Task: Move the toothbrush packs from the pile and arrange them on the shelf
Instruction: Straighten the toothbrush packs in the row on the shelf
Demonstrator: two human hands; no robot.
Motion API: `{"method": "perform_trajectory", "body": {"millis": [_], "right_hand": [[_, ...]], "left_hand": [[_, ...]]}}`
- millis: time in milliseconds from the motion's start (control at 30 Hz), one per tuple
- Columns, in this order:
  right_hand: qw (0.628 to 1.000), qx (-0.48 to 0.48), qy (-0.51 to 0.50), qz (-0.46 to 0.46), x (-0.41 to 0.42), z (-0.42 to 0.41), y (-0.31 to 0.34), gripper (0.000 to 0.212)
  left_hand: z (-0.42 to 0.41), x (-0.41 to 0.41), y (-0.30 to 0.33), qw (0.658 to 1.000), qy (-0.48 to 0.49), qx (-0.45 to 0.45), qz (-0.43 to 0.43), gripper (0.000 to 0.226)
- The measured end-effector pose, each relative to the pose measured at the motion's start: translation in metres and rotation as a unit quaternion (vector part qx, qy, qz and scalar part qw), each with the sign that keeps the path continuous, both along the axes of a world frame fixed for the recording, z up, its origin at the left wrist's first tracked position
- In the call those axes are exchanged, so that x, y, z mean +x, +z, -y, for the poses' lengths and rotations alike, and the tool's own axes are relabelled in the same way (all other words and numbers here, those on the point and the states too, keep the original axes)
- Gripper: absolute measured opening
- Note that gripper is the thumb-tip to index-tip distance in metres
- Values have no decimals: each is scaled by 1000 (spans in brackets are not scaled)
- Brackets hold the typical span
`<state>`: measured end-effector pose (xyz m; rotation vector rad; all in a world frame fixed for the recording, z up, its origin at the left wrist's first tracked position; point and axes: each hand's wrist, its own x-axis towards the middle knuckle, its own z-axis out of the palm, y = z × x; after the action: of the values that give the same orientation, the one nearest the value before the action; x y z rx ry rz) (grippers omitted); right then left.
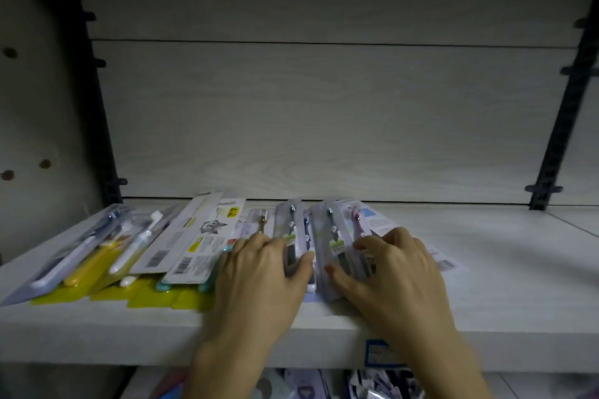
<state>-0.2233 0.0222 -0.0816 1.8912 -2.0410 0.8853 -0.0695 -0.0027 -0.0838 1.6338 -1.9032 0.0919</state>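
Head view of a pale wood-grain shelf [486, 269] with toothbrush packs [201, 246] laid in an overlapping row from the left edge of the frame to just right of centre. Left hand [259, 272], lower centre: fingers curled over a clear blister pack [287, 227] holding a teal-headed brush, thumb at the pack's right edge — a grip round its near end. Right hand [395, 269], just right of it: fingers bent over the neighbouring packs [330, 223], thumb against their left edge, fingertips pressing the stack from above; whether it pinches or merely steadies them cannot be told. At the far left lie yellow-handled and white-handled brushes [97, 256] on lime-green cards. A blue price label [381, 355] sits on the shelf's front lip; more packaged goods [372, 385] show dimly below.

Handling, as judged: the packs are light, thin card backed with stiff, slick plastic — apt to slide over one another. Best held by the long edges near the lower end, thumb opposing fingers
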Motion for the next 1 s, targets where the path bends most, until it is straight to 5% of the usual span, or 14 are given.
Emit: {"method": "perform_trajectory", "body": {"millis": [367, 733, 1000], "right_hand": [[991, -112, -52, 44, -3, 1, -11, 9], [977, -191, -11, 90, -2, -11, -9, 16], [954, -238, -12, 181, 2, -39, 0, 9]], "left_hand": [[-15, 1, 8, 1000, -6, -3, -7, 28], [-18, 5, 9, 994, -59, -46, -86, 18], [-20, 15, 19, 979, -73, -54, -185, 35]]}}
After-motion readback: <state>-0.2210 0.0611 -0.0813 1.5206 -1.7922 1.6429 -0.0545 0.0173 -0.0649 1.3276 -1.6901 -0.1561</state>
